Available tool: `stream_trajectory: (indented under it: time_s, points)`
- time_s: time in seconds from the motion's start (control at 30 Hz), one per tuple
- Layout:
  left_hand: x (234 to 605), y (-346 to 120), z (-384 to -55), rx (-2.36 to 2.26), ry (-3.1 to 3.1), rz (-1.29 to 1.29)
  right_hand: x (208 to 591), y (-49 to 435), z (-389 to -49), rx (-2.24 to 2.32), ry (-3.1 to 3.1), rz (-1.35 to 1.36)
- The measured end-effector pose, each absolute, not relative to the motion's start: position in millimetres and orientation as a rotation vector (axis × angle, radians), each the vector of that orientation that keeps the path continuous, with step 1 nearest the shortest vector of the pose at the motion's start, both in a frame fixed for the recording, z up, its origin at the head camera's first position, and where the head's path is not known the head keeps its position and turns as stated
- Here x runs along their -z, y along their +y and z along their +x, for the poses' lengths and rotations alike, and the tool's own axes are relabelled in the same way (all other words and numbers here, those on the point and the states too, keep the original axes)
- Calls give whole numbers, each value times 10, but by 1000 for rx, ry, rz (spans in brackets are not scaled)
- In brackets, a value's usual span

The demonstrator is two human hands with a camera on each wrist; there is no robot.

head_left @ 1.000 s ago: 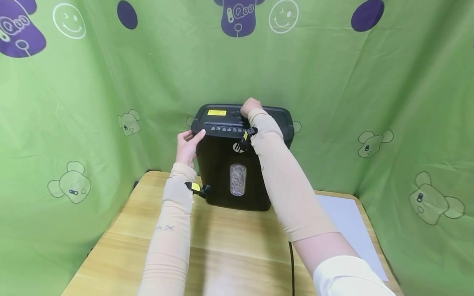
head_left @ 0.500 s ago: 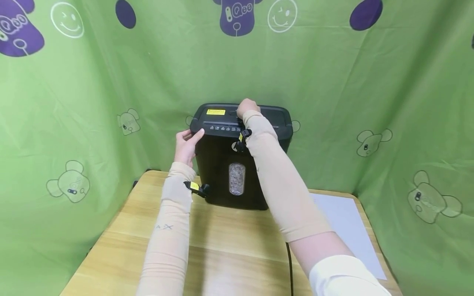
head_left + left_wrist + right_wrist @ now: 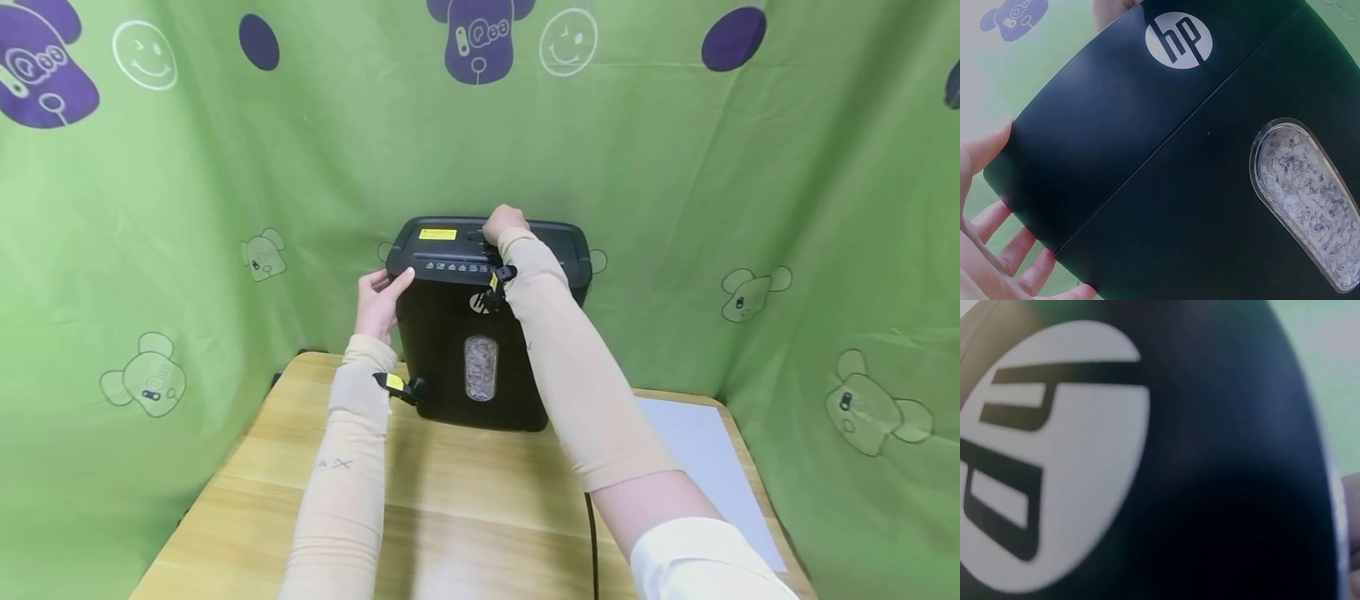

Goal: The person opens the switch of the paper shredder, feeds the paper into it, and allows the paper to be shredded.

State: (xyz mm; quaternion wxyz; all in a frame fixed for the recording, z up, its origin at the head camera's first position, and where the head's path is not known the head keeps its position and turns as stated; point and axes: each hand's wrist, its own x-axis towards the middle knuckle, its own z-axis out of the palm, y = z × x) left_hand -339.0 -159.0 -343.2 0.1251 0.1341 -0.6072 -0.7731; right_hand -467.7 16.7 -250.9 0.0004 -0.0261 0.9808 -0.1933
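A black paper shredder [image 3: 442, 350] with an hp logo stands upright at the back of the table. Shredded paper [image 3: 1300, 181] shows through the window in its front. My left hand [image 3: 377, 304] rests at the shredder's upper left corner, thumb at the front edge. In the left wrist view the spread fingers [image 3: 1019, 247] lie along its side. My right hand [image 3: 506, 222] is on the top, near the middle, its knuckles bent. Its fingertips are hidden, so I cannot tell what they hold. In the right wrist view the logo [image 3: 1091, 450] fills the left part.
A yellow label [image 3: 437, 235] sits on the shredder's top left. White paper [image 3: 708, 458] lies on the wooden table [image 3: 457, 508] at the right, partly behind the right arm. A black cord [image 3: 592, 546] runs toward the front edge. Green curtains [image 3: 337, 125] enclose the back and sides.
My right hand shifted slightly left over the shredder's top, then a little back right. The left hand keeps its place at the corner. The head view has tilted slightly.
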Motion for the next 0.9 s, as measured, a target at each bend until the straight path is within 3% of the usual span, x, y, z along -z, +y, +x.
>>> stream_trajectory:
  time_s: [0.43,0.9]
  points:
    - [3434,-1587,-3387,2249,-1798,406,2554,291,-4801,632,3080,-221]
    - [3417,-1553,-3352,2249,-1829,420,2471,487,-4540,934,2905,-346]
